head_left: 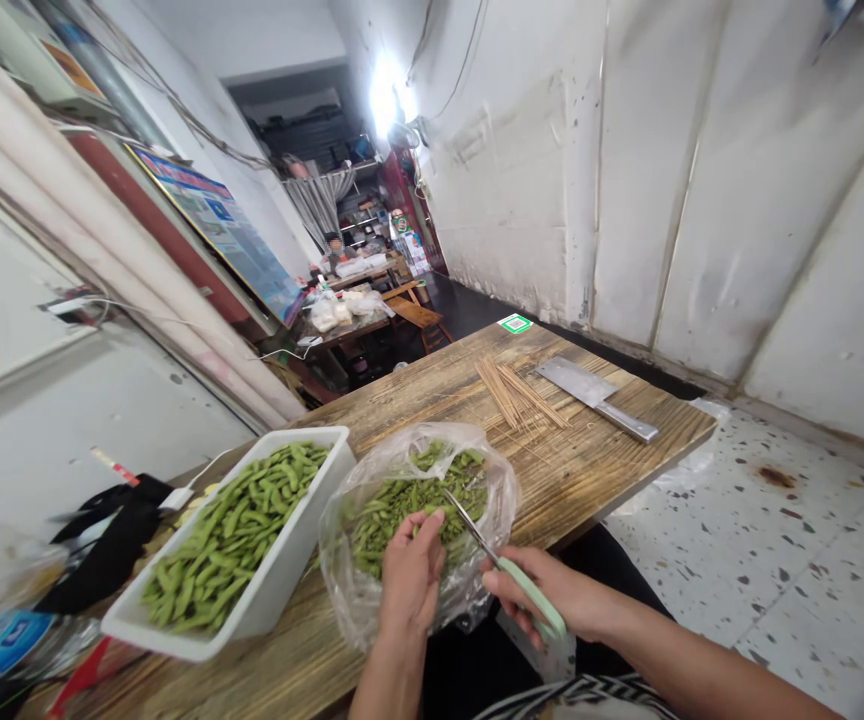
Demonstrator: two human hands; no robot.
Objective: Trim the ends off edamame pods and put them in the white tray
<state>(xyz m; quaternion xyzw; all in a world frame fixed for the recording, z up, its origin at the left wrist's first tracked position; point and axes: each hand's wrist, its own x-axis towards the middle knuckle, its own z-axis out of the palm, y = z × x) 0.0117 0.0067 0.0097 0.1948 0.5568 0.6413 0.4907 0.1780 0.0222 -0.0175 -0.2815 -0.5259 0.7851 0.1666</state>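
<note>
Desk (574, 470): wood-grained, carried everything listed below. White tub (282, 592): stood at the left, heaped with green bean pods (237, 530). Clear plastic bag (338, 605): lay open just beside the tub, more pods inside. Left hand (411, 570): was over the bag, fingers bent, thumb near forefinger; whether they pinched a pod could not be told. Right hand (544, 590): fingers were wrapped around the green handles of the scissors (526, 585), blades pointed into the bag. Thin sticks (501, 395): lay loosely fanned beyond the bag. Cleaver (578, 382): lay flat beside them. Code card (514, 323): was at the far corner.

Room: white wall (507, 190) on the right, scuffed; speckled floor (762, 550); poster (214, 220) on the left; bright lamp (391, 95) and a person (334, 245) at the rear.
</note>
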